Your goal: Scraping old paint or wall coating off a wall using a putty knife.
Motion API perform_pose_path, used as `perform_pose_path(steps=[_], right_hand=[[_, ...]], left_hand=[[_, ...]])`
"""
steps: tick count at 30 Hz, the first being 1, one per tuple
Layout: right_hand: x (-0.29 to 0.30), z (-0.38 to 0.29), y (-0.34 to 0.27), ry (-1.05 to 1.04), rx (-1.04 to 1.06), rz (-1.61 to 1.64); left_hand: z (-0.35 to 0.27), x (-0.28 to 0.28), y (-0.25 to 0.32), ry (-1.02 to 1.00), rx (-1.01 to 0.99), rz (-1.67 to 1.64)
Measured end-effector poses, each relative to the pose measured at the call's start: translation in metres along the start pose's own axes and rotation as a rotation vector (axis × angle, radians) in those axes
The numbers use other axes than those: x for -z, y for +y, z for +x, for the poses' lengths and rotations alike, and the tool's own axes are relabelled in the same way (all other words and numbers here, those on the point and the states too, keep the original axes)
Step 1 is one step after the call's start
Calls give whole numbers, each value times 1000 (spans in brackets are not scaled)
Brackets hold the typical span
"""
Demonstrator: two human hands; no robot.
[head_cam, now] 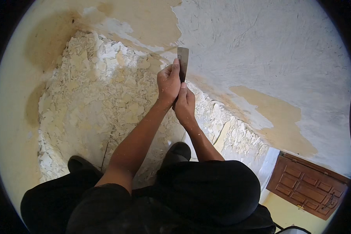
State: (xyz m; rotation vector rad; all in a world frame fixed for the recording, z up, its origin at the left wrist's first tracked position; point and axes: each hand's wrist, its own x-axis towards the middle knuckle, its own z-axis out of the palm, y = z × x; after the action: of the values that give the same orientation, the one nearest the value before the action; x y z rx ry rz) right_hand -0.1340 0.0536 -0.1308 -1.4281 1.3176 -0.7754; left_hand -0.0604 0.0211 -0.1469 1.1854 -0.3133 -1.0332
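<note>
A flat metal scraper (184, 60) points away from me, its blade end at the wall (251, 58) near where wall and floor meet. My left hand (168, 83) grips it higher up, the thumb laid along the blade. Lower down, my right hand (186, 103) is closed around the handle end, which the fingers mostly hide. Grey-white surface shows over much of this wall. Tan paint remains in ragged patches, one above the blade (146, 23) and another to the right (276, 112). Pale flecks cling to both hands and forearms.
Peeled paint flakes (84, 84) lie thickly over the tiled floor and along the wall's foot. My dark shoes (178, 150) stand among them. A second, cream wall (14, 117) rises at left. At lower right is a panelled wooden door (307, 185).
</note>
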Motion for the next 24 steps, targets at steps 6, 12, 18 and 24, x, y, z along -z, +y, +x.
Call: perform_pose_path(steps=[6, 12, 18, 24], right_hand=[[-2, 33, -42, -114, 127, -167], [-4, 19, -39, -164, 22, -84], [12, -2, -14, -93, -145, 63], [9, 1, -10, -79, -122, 66]], left_hand=[[17, -2, 41, 104, -66, -147], [12, 5, 35, 63, -81, -67], [-6, -4, 9, 0, -22, -40], [0, -1, 4, -12, -19, -3]])
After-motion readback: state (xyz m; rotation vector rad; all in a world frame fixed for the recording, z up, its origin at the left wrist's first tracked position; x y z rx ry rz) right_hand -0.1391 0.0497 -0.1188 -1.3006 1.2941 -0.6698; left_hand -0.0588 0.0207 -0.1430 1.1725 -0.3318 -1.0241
